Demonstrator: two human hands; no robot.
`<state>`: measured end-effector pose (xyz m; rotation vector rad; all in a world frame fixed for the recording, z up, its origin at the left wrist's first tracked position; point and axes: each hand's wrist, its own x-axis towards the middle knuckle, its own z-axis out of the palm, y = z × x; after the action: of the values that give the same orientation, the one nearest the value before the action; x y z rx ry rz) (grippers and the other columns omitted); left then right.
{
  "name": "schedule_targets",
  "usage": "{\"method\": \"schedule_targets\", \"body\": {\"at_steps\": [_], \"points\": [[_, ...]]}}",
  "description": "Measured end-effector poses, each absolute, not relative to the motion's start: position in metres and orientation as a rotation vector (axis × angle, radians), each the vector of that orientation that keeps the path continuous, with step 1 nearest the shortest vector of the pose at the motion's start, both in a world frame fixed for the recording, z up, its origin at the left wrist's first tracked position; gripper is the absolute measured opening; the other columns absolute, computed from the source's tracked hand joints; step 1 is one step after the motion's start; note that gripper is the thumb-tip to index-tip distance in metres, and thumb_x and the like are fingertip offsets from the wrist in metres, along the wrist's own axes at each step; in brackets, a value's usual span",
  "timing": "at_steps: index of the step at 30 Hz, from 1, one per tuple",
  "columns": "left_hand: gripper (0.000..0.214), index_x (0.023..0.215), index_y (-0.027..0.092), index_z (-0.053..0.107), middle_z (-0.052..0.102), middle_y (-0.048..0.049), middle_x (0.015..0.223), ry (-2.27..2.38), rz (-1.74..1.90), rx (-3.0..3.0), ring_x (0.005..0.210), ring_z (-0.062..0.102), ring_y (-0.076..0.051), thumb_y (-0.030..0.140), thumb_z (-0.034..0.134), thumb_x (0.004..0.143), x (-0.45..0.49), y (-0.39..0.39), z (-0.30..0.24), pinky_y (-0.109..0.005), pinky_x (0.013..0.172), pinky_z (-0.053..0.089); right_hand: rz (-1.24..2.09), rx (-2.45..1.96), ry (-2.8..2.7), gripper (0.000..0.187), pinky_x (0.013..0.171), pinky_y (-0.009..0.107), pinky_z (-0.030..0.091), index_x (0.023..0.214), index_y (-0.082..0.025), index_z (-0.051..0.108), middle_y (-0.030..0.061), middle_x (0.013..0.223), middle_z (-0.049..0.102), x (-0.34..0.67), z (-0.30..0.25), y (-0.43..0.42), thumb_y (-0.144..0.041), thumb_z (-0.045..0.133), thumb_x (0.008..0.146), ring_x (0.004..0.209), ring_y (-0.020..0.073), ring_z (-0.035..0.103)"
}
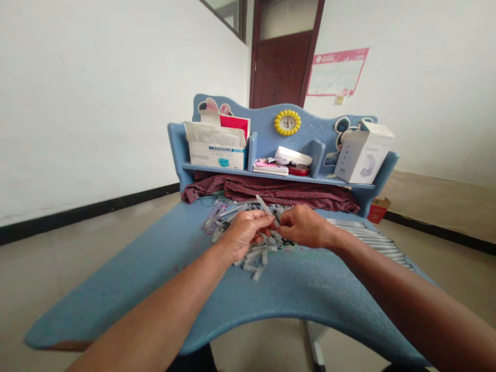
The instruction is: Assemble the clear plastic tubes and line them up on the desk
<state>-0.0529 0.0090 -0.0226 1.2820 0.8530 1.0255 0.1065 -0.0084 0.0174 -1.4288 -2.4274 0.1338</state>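
Both hands meet over a heap of small grey plastic tubes and caps (253, 258) in the middle of a blue desk (155, 268). My left hand (243, 233) is closed in a pinch on a slim grey tube (264, 205) that sticks up and back from its fingers. My right hand (304, 226) is closed too, its fingertips touching the lower end of that same tube. What else the right fingers hold is hidden.
A neat row of finished grey tubes (372, 240) lies at the desk's right. Checked red cloth (271, 191) lies under the desk's shelf, which carries a mask box (217, 147), booklets (271, 168), a white carton (362, 152) and a yellow clock (287, 122). A door stands behind.
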Motion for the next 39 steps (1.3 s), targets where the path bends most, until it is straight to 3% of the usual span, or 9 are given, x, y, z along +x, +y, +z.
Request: {"method": "schedule_targets", "body": {"at_steps": [3,6,11,17,24,33,39], "points": [[0.017,0.065,0.012,0.061,0.054,-0.0004,0.054,0.822,1.057,1.211,0.046,0.047,-0.006,0.025,0.071,0.062,-0.054,0.011,-0.023,-0.014,0.037,0.026,0.263,-1.391,-2.425,0.036,0.043,0.02,0.023,0.056,-0.013,0.062,-0.0029,0.045,0.047,0.108,0.022,-0.007,-0.035,0.046,0.079,0.044,0.0065,0.039],[0.017,0.066,0.011,0.061,0.056,-0.0004,0.057,0.851,1.169,1.16,0.046,0.047,-0.005,0.026,0.069,0.064,-0.057,0.014,-0.021,-0.013,0.037,0.029,0.246,-1.46,-2.359,0.042,0.046,0.019,0.028,0.061,-0.013,0.064,-0.001,0.046,0.053,0.114,0.024,-0.003,-0.039,0.041,0.084,0.045,0.0077,0.045],[0.017,0.066,0.011,0.06,0.058,-0.0015,0.06,0.919,1.299,1.133,0.046,0.048,-0.005,0.027,0.068,0.065,-0.061,0.018,-0.02,-0.013,0.037,0.03,-0.181,-1.85,-2.407,0.029,0.064,0.024,0.041,0.083,-0.019,0.07,0.0081,0.083,0.07,0.117,0.005,0.008,-0.036,0.048,0.08,0.076,0.0178,0.063],[0.018,0.065,0.011,0.06,0.059,-0.0015,0.06,0.906,1.29,1.184,0.044,0.047,-0.004,0.027,0.067,0.065,-0.061,0.017,-0.02,-0.013,0.037,0.029,-0.266,-2.037,-2.395,0.034,0.076,0.034,0.046,0.095,-0.013,0.069,0.0186,0.098,0.068,0.105,-0.021,0.013,-0.035,0.048,0.081,0.093,0.0283,0.063],[0.016,0.064,0.012,0.061,0.059,-0.0017,0.058,0.91,1.296,1.161,0.042,0.047,-0.005,0.025,0.068,0.064,-0.062,0.018,-0.02,-0.014,0.036,0.029,-0.21,-2.11,-2.353,0.032,0.075,0.032,0.046,0.098,-0.011,0.068,0.0196,0.1,0.068,0.1,-0.027,0.022,-0.025,0.045,0.081,0.094,0.0273,0.064],[0.012,0.062,0.012,0.058,0.06,-0.0012,0.054,0.871,1.351,0.908,0.04,0.049,-0.005,0.018,0.066,0.068,-0.069,0.024,-0.015,-0.014,0.034,0.029,-0.193,-1.983,-2.25,0.031,0.06,0.027,0.038,0.078,-0.017,0.069,0.0112,0.08,0.07,0.122,-0.016,-0.015,-0.025,0.039,0.081,0.078,0.0214,0.065],[0.014,0.062,0.011,0.056,0.06,-0.0026,0.053,0.859,1.337,0.787,0.039,0.05,-0.006,0.016,0.059,0.075,-0.074,0.029,-0.016,-0.015,0.034,0.029,-0.015,-1.624,-2.075,0.029,0.054,0.025,0.035,0.066,-0.018,0.063,0.0018,0.056,0.058,0.138,-0.027,-0.056,-0.029,0.042,0.083,0.054,0.0143,0.055]]}}
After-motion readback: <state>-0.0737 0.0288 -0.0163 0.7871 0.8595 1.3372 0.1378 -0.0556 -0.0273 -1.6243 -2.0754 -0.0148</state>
